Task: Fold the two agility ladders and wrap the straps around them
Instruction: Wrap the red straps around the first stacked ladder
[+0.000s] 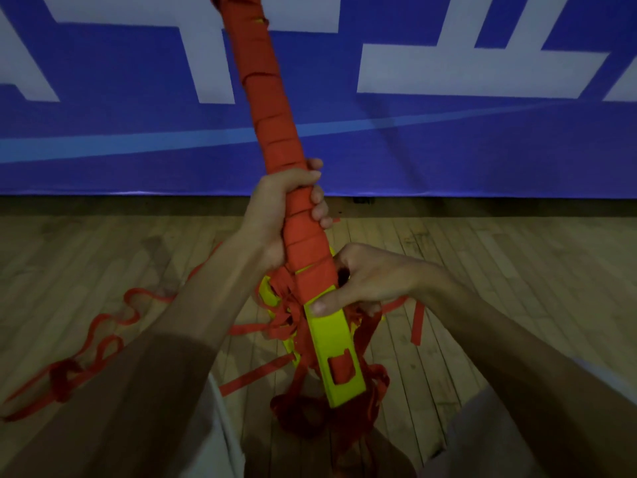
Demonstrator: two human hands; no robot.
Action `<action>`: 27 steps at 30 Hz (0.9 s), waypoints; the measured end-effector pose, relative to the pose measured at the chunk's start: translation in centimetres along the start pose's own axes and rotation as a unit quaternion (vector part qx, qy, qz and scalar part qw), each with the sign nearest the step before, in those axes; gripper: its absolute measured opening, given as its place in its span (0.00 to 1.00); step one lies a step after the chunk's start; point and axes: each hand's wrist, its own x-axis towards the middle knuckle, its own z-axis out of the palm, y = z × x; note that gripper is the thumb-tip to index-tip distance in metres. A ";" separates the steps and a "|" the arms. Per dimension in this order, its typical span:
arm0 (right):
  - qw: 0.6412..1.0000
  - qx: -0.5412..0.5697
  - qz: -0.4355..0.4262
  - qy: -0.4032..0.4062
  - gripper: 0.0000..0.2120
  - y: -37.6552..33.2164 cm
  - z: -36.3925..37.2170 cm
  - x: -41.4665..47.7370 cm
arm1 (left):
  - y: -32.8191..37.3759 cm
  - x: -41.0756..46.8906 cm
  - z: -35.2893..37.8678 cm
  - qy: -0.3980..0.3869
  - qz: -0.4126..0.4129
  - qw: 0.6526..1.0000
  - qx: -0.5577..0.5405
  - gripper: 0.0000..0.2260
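Grips the strap-wrapped agility ladder [272, 108], slanting twelve to six o'clock, with left hand [275, 215] curled round its middle; pinches the yellow rungs [334, 343] with right hand [365, 281]. Likely light and stiff, best held at the rungs, with limp loose strap [103, 326] trailing toward eight o'clock.

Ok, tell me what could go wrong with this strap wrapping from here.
The loose strap lies in loops and a tangle on the floor; pulled in, it may snag. The yellow rungs are bare below the right hand; if its thumb lifts, the nearest turns could slacken. The left hand grips the wrapped end low down, so the long top might tip.
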 end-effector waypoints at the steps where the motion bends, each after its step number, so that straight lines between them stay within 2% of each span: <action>1: 1.000 -0.015 0.005 0.011 0.28 -0.1 0.0 -0.1 | 0.0 0.1 0.0 0.025 0.012 0.999 0.034 0.06; 5: 0.989 -0.109 -0.037 0.095 0.23 0.3 0.4 0.3 | -0.2 1.0 -0.3 0.136 0.098 0.969 0.182 0.07; 11: 0.990 -0.113 -0.034 0.074 0.19 -0.6 1.3 0.1 | -0.5 2.3 -1.5 0.238 0.151 0.933 0.225 0.08; 14: 0.988 -0.133 0.004 0.080 0.24 -1.6 2.1 -0.4 | -0.8 2.5 -1.8 0.297 0.180 0.903 0.252 0.11; 17: 0.948 -0.262 0.062 0.168 0.31 -1.7 3.5 0.2 | -0.9 2.4 -1.4 0.298 0.167 0.911 0.231 0.14; 18: 0.932 -0.298 0.068 0.193 0.30 -1.5 3.9 0.6 | -0.9 2.4 -1.2 0.289 0.152 0.920 0.217 0.14; 20: 0.924 -0.308 0.058 0.220 0.24 -0.9 3.9 1.1 | -1.1 2.2 -1.0 0.268 0.125 0.933 0.204 0.13; 22: 0.953 -0.216 0.035 0.212 0.17 -0.1 2.8 1.2 | -0.8 1.8 -0.8 0.237 0.116 0.946 0.188 0.18; 24: 0.983 -0.051 -0.004 0.175 0.13 0.7 1.5 0.9 | -0.2 1.5 -1.0 0.196 0.125 0.959 0.163 0.24; 27: 0.988 0.103 -0.063 0.100 0.20 0.7 0.4 0.1 | 0.6 0.9 -1.1 0.127 0.139 0.976 0.113 0.20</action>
